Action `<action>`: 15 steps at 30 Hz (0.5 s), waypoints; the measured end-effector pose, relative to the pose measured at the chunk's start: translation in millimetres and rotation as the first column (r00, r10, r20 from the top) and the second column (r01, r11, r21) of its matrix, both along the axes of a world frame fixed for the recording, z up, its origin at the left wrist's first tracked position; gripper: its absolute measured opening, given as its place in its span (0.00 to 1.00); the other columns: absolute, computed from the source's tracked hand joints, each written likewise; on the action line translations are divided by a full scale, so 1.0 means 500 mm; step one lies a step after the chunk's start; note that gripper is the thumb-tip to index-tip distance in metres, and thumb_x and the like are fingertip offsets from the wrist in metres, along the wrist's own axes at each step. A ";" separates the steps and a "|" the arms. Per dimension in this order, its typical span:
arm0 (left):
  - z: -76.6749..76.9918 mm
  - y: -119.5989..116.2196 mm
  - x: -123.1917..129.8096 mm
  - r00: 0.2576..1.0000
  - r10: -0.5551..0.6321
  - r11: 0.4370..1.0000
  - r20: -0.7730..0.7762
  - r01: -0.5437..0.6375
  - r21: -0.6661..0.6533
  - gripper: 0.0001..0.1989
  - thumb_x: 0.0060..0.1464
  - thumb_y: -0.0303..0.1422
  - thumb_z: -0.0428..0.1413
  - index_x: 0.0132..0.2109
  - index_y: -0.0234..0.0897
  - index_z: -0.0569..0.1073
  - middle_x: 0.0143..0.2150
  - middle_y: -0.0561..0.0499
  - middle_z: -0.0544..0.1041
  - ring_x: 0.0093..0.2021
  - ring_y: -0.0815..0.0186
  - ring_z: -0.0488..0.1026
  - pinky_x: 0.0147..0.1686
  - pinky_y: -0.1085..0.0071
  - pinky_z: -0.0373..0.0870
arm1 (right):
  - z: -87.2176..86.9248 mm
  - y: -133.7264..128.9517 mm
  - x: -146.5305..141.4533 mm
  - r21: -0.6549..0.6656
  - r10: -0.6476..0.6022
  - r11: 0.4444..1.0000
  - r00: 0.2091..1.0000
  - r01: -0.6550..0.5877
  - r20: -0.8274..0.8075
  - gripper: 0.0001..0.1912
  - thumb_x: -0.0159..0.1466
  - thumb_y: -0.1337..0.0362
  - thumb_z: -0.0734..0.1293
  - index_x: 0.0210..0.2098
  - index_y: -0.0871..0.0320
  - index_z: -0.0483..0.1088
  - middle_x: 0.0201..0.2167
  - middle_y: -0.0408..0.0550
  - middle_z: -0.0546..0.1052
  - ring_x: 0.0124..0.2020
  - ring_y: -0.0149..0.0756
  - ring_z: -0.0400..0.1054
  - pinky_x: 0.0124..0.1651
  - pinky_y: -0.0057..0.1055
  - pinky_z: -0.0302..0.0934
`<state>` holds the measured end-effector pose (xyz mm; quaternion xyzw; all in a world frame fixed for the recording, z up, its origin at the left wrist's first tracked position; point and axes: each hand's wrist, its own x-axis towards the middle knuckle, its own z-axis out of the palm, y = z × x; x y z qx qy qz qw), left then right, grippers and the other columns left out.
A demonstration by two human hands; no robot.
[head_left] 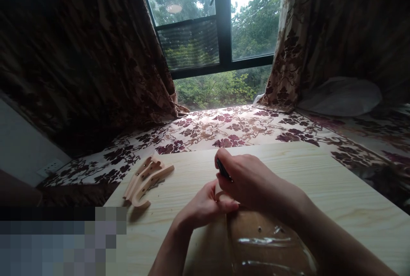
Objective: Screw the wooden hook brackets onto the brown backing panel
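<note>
My left hand (pixel 206 205) is closed around a small pale wooden piece (pixel 220 191), pinching it near the middle of the table. Above it my right hand (pixel 248 175) is wrapped round a black handle (pixel 223 169), pressed close to the wood; the working end is hidden, so I cannot make out the tool's kind. Just below both hands lies a brown panel (pixel 265 250) with shiny clear film over it and a small dark hole. To the left sit several curved wooden hook-like pieces (pixel 144 182) with holes, and small screws (pixel 159 183) beside them.
The pale wooden tabletop (pixel 188 162) stretches under everything. Past its far edge is a floral-covered sill (pixel 230 126) before the window (pixel 224 24). Patterned curtains (pixel 105 45) hang on both sides. A whitish bundle (pixel 342 96) rests at right, and a wall socket (pixel 51 167) shows at left.
</note>
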<state>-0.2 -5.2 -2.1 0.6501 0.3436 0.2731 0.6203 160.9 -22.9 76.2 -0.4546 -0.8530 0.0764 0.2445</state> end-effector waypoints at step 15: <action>0.001 0.002 -0.003 0.999 -0.018 1.000 0.027 0.017 0.026 0.15 0.44 0.36 0.65 0.32 0.36 0.67 0.28 0.57 0.63 0.30 0.70 0.58 0.31 0.73 0.56 | 0.017 0.002 0.038 -0.062 0.068 0.996 0.997 -0.071 -0.038 0.06 0.61 0.65 0.63 0.33 0.55 0.58 0.26 0.41 0.70 0.26 0.30 0.57 0.29 0.28 0.50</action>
